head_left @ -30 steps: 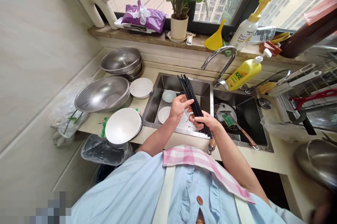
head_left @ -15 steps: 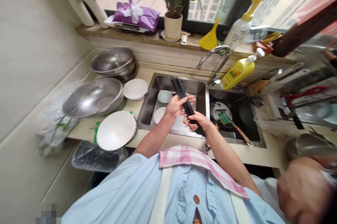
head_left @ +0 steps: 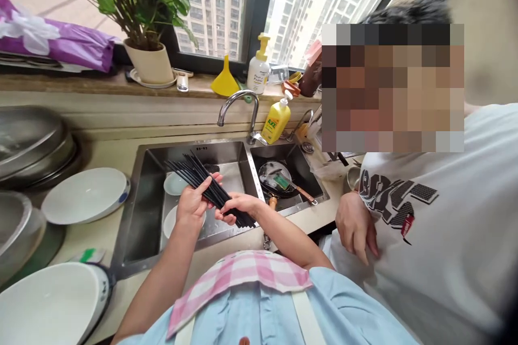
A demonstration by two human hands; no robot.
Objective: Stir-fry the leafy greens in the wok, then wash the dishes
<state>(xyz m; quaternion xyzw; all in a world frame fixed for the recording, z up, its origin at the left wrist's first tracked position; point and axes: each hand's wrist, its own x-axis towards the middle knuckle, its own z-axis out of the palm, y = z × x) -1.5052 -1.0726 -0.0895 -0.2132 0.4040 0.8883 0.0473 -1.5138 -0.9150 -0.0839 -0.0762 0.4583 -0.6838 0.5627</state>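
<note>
Chopsticks: a loose bundle of black chopsticks [head_left: 206, 188] held in the air above the left basin of a stainless steel double sink [head_left: 194, 145], one end fanned out, the other drawn close together near the front rim.

Left hand: the left hand [head_left: 194, 207] rises over the basin, fingers closed around the bundle's middle.

Right hand: the right hand [head_left: 238, 203] reaches across from the front, fingers curled around the narrower end of the sticks.

Work in hand: both hands gather and sort the chopsticks over the sink, judging by the grip.

Next move: the fanned end calls for both hands to keep a firm hold, so that no stick slips toward the dishes below.

Below: a pale small bowl [head_left: 174, 184] and a white dish [head_left: 178, 221] sit in the basin.

Next basin: a frying pan [head_left: 269, 175] lies with a wood-handled spatula [head_left: 301, 192].

Surface: a white bowl [head_left: 84, 195] rests on the cream counter surface [head_left: 81, 242] to the left of the sink.

Beside: a second person in a white T-shirt [head_left: 424, 237] stands at the right, one hand [head_left: 356, 229] hanging well apart from the sticks.
</note>
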